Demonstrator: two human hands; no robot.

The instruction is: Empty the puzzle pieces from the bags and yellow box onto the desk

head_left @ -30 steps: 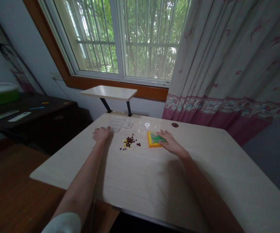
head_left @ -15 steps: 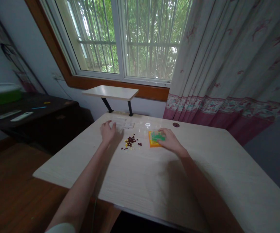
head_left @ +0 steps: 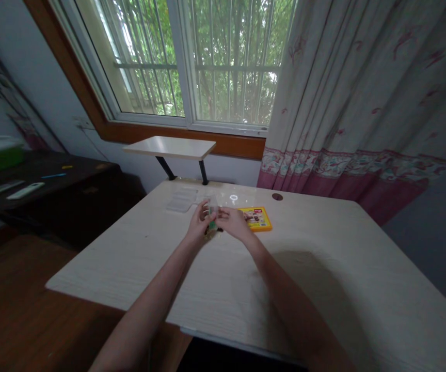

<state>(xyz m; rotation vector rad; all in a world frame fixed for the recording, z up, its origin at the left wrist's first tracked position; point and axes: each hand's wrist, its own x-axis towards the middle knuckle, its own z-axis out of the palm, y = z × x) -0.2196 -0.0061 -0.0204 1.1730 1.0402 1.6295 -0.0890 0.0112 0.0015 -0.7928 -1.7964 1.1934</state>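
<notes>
My left hand (head_left: 198, 224) and my right hand (head_left: 234, 223) meet above the middle of the pale wooden table (head_left: 246, 289). Between their closed fingers sits a small green plate (head_left: 211, 224). A clear plastic bag (head_left: 212, 203) sticks up just above it, by the left fingers. Right of my right hand lies a flat yellow-orange box (head_left: 259, 219) with a picture on its top. The pile of small dark and yellow pieces is almost wholly hidden under my hands.
More clear plastic bags (head_left: 182, 201) lie at the table's far left. A cable hole (head_left: 277, 197) is at the back edge, and a small raised shelf (head_left: 169, 147) stands behind. A dark side table (head_left: 45, 181) with remote controls is at left; curtains hang at right.
My right hand lifted the green plate off the yellow-orange box and carried it left. My left hand came right from the plastic bags to meet it over the pile of pieces.
</notes>
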